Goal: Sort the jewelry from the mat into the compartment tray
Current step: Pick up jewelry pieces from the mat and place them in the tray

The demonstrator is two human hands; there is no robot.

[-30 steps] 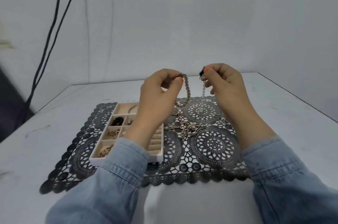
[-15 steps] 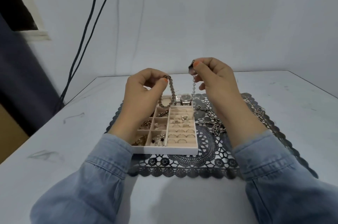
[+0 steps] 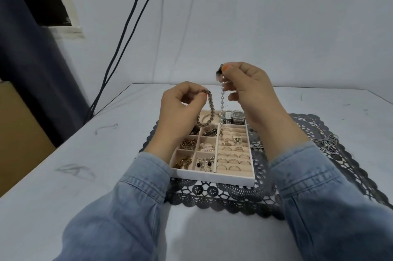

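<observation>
A white compartment tray (image 3: pixel 214 177) with beige lining lies on the left half of a dark lace mat (image 3: pixel 348 160). It holds rings, earrings, chains and two watches (image 3: pixel 234 116). My left hand (image 3: pixel 180 109) pinches a grey beaded bracelet (image 3: pixel 209 111) that hangs in a loop over the tray's far compartments. My right hand (image 3: pixel 246 88) pinches the top of a pearl-like bead strand (image 3: pixel 221 107), which dangles straight down above the tray. More chain jewelry (image 3: pixel 327 143) lies on the mat to the right.
The mat rests on a pale table (image 3: pixel 85 165) against a white wall. Two black cables (image 3: pixel 127 33) run down the wall behind the table's far left corner. A dark curtain (image 3: pixel 27 52) and a brown box (image 3: pixel 17 133) stand at the left.
Both hands have carried the bracelet and strand from above the mat's middle to above the tray. The view has swung left, and my right hand is now higher.
</observation>
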